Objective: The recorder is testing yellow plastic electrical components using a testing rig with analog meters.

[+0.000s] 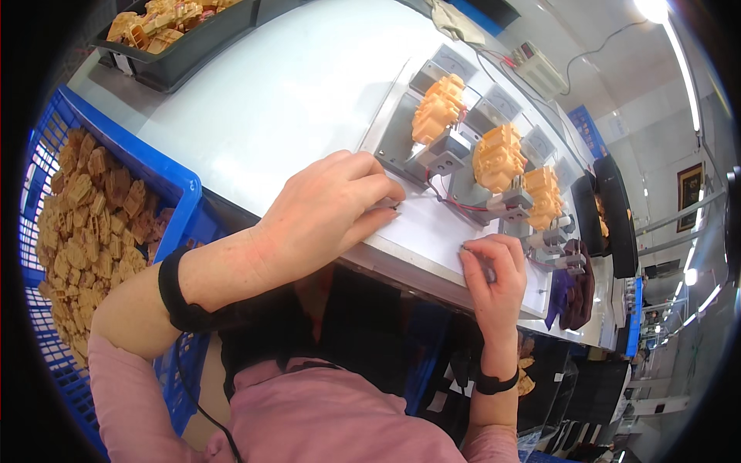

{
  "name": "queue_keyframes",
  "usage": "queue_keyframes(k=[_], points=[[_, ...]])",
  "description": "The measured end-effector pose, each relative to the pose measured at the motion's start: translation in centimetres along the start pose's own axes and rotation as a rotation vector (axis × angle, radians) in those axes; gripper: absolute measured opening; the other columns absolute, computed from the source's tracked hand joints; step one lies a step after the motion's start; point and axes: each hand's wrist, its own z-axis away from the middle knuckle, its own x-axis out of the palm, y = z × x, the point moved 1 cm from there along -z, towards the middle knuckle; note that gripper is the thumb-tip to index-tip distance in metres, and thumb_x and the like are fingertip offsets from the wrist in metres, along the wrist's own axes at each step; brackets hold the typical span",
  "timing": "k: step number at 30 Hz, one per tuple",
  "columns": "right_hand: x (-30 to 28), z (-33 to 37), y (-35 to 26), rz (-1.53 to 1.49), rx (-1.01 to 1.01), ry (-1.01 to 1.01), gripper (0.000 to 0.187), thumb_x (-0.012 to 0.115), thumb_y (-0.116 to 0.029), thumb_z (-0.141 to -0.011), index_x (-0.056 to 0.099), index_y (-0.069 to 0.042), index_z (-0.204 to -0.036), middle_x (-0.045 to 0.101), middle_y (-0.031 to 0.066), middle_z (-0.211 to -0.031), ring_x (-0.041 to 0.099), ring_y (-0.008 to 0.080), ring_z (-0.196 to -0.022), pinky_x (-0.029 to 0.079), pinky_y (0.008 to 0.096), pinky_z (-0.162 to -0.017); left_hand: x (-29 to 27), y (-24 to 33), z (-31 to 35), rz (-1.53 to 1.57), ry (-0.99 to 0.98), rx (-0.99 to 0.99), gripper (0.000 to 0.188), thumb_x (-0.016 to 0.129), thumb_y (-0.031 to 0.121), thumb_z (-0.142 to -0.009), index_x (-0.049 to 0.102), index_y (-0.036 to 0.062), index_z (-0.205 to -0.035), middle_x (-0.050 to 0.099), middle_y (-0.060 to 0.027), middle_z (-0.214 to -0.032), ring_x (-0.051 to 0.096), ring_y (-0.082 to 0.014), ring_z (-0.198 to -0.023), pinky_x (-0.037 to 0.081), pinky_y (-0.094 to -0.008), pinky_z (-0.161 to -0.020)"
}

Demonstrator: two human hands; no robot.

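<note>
My left hand [332,202] is at the front edge of a white-topped fixture [432,239], thumb and fingers closed around something small and dark, mostly hidden. Further right along that edge, my right hand [498,274] has its fingers curled in, with a small dark tip by the thumb and index finger; what it grips is hidden. Beyond my hands, tan moulded plastic housings stand in a row on grey holders: a left housing [438,109], a middle housing [499,159] and a right housing [543,197]. Metal clamp blocks [446,152] and red and black wires sit before them.
At left is a blue crate [193,185] heaped with tan plastic parts [85,239]. A dark tray [147,69] at far left holds more. Analog meters [498,104] line the fixture's back, near a power supply box [538,71]. Purple cloth [571,297] lies at right.
</note>
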Motion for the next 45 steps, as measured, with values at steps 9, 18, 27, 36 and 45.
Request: queue_keyframes(k=[9, 18, 27, 36, 45], points=[[0.1, 0.16, -0.16, 0.014, -0.018, 0.025, 0.019, 0.076, -0.003, -0.081, 0.07, -0.005, -0.098, 0.062, 0.0088, -0.098, 0.058, 0.0257, -0.092, 0.047, 0.0347, -0.08, 0.06, -0.21, -0.15, 0.008, 0.009, 0.057, 0.01, 0.069, 0.012, -0.086, 0.068, 0.0071, -0.096, 0.063, -0.0076, -0.093, 0.06, -0.0285, -0.09, 0.049, -0.0385, -0.079], [0.09, 0.47, -0.22, 0.022, -0.035, 0.079, 0.023, 0.076, -0.001, -0.081, 0.069, -0.005, -0.103, 0.061, 0.0093, -0.102, 0.057, 0.0248, -0.094, 0.048, 0.0336, -0.081, 0.07, 0.05, -0.12, 0.004, 0.019, 0.049, 0.01, 0.07, 0.01, -0.086, 0.068, 0.0071, -0.096, 0.062, -0.0076, -0.093, 0.059, -0.0279, -0.088, 0.049, -0.0375, -0.077], [0.18, 0.55, -0.19, 0.036, -0.05, 0.085, 0.02, 0.075, -0.001, -0.081, 0.07, -0.005, -0.1, 0.063, 0.009, -0.1, 0.058, 0.0251, -0.093, 0.047, 0.034, -0.081, -0.11, 0.23, -0.09, -0.013, -0.017, 0.004, 0.013, 0.067, 0.013, -0.088, 0.068, 0.0084, -0.1, 0.064, -0.0077, -0.094, 0.061, -0.0288, -0.093, 0.05, -0.0395, -0.081], [0.22, 0.59, -0.08, 0.028, -0.029, 0.093, 0.018, 0.076, -0.001, -0.08, 0.07, -0.005, -0.097, 0.063, 0.0087, -0.099, 0.059, 0.0257, -0.092, 0.047, 0.0347, -0.08, 0.0, 0.18, -0.08, -0.002, -0.018, 0.0, 0.016, 0.07, 0.008, -0.086, 0.068, 0.0081, -0.102, 0.062, -0.0075, -0.09, 0.061, -0.0266, -0.089, 0.049, -0.0361, -0.078], [0.33, 0.56, 0.17, 0.014, -0.05, 0.118, 0.018, 0.077, -0.002, -0.079, 0.07, -0.005, -0.096, 0.064, 0.0077, -0.096, 0.059, 0.0252, -0.088, 0.047, 0.0344, -0.077, -0.13, 0.3, -0.06, 0.01, -0.052, -0.029, 0.015, 0.068, 0.006, -0.087, 0.069, 0.007, -0.102, 0.06, -0.0087, -0.093, 0.06, -0.0263, -0.09, 0.05, -0.0348, -0.078]])
